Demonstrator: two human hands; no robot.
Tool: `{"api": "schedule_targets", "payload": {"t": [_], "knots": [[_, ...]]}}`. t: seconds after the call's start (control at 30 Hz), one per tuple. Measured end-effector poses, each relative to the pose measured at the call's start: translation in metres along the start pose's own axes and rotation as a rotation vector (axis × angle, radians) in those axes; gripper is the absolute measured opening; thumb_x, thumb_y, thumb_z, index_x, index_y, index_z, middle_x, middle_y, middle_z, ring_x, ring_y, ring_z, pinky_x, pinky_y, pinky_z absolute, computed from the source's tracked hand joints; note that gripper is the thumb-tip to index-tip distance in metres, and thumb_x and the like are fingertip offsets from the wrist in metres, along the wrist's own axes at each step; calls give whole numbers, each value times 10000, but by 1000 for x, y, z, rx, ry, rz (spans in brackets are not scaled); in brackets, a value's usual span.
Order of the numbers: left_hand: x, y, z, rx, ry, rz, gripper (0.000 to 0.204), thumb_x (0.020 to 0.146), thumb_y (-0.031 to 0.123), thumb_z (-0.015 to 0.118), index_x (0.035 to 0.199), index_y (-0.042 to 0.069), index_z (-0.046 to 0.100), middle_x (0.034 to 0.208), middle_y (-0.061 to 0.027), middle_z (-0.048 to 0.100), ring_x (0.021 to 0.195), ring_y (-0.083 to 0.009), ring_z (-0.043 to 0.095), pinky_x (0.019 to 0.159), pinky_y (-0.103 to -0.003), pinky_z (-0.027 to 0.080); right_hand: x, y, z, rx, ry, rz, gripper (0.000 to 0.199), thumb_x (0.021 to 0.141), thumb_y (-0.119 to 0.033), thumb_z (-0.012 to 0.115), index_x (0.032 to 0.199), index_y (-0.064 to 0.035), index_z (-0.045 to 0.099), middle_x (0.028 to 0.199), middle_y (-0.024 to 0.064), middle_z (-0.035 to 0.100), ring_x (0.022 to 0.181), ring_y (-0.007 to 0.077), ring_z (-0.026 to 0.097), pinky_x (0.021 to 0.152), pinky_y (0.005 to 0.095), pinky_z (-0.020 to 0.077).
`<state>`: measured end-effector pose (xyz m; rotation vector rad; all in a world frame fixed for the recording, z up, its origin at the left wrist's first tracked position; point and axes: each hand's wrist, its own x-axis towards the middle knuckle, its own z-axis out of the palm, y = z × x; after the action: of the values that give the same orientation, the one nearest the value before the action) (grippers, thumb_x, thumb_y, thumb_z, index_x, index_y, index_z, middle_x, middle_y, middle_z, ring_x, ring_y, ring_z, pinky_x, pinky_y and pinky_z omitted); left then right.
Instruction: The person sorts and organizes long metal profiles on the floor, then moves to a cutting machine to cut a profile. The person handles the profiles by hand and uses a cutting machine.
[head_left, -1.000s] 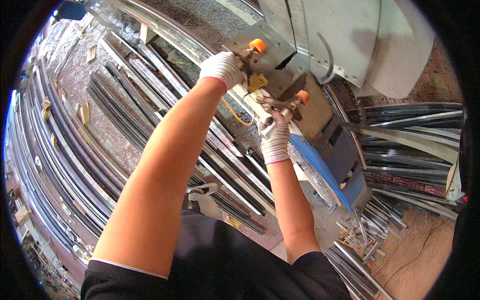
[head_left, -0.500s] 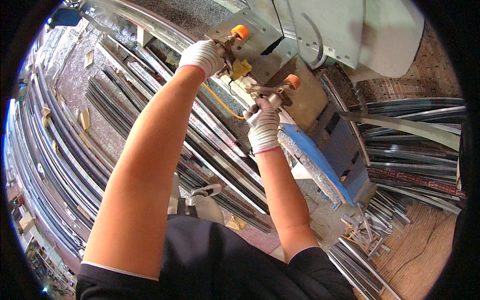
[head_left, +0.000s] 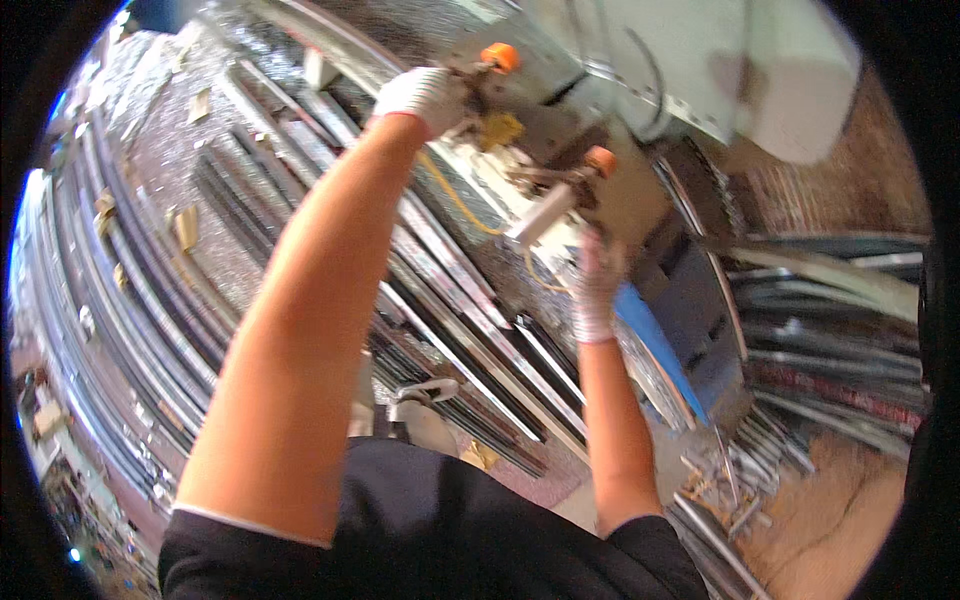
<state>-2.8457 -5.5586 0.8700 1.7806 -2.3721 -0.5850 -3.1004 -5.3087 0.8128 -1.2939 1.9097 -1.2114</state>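
Note:
My left hand, in a white glove, is closed around a clamp lever with an orange knob at the top of a grey cutting machine. My right hand, also gloved, is lower down, just below a second orange-knobbed lever. It is off that lever, its fingers point up and nothing shows in it. A short white profile piece lies on the machine bed just left of my right hand's fingers. The view is blurred.
Long metal profiles run diagonally under my arms, with more stacked at the left and right. A blue part sits beside the machine. Offcuts lie on the floor at lower right.
My right hand has come off the second orange-knobbed lever and dropped below it. My left hand has stayed on the upper lever. The view has shifted.

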Motion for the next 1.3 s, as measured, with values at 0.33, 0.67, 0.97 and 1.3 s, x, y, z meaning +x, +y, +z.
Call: {"api": "schedule_targets", "payload": {"t": [0.33,0.67,0.97,1.3], "knots": [[0,-36,-25,-138,-44,-99,328,736,227,773,1043,116,799,1086,-131,764,1027,-303,739,884,-393,583,31,38,-31,-1106,89,-454,862,832,-658,700,1356,6,538,1368,207,510,1273,399,466,1102,550,369],[18,-63,-27,-172,-7,-64,298,727,187,775,1011,106,811,1060,-150,769,1020,-288,744,856,-393,584,55,50,1,-1191,-40,-271,955,802,-651,733,1457,1,490,1451,195,469,1374,365,388,1186,507,307],[57,-92,-24,-211,-16,-36,301,779,235,807,1065,141,809,1068,-90,781,1015,-250,747,858,-369,557,74,47,33,-1121,-16,-336,900,807,-547,781,1445,15,486,1467,200,449,1412,374,368,1194,519,308],[96,-135,-48,-224,-78,16,301,907,287,693,1162,153,779,1164,-68,764,1065,-232,736,889,-395,558,99,23,79,-1082,-15,-334,833,827,-457,796,1444,8,483,1479,171,447,1420,357,361,1200,512,296]]}}
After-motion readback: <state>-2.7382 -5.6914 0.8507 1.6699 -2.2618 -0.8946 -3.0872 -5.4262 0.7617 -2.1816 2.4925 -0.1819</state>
